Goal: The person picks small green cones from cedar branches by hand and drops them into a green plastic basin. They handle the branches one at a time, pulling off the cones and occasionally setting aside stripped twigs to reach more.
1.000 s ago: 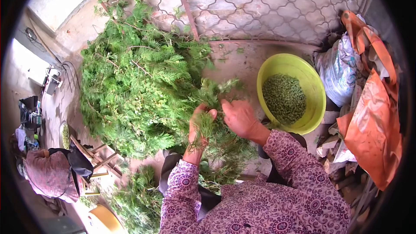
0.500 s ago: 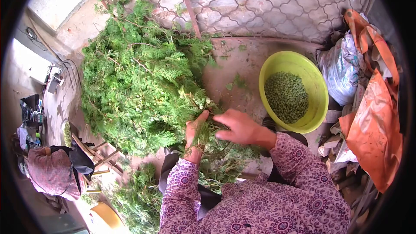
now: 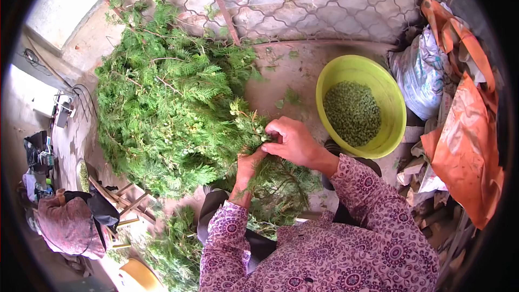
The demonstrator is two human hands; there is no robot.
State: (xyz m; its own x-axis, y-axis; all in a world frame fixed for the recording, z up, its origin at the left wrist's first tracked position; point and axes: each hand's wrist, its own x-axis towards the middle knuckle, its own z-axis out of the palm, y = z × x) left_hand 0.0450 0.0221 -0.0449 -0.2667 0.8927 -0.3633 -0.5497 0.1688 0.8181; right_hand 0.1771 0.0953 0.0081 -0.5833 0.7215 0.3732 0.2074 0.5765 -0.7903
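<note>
My left hand (image 3: 247, 172) is closed around a leafy evergreen branch (image 3: 250, 124), whose tip points up and away from me and carries small pale-green cones. My right hand (image 3: 296, 143) meets it from the right, thumb and forefinger pinched against the same branch; anything small between those fingertips is hidden. Beyond and to the left lies a big heap of cut evergreen branches (image 3: 167, 97). More cut greenery (image 3: 284, 189) hangs below my hands, over my lap. To the right stands a yellow-green basin (image 3: 397, 97) with many small green cones (image 3: 352, 113) in it.
A wire mesh fence (image 3: 319, 5) runs along the back. At the right are a white woven sack (image 3: 419, 73), an orange bag (image 3: 467, 151) and stacked wood pieces (image 3: 427, 184). On the left another person (image 3: 73, 224) bends beside a wooden chair (image 3: 127, 203) and an orange-yellow basin (image 3: 141, 274).
My right hand has moved slightly left and up, its spread fingers now pinched on the branch. The branch tip stands clearer of the heap. The whole view has shifted a little.
</note>
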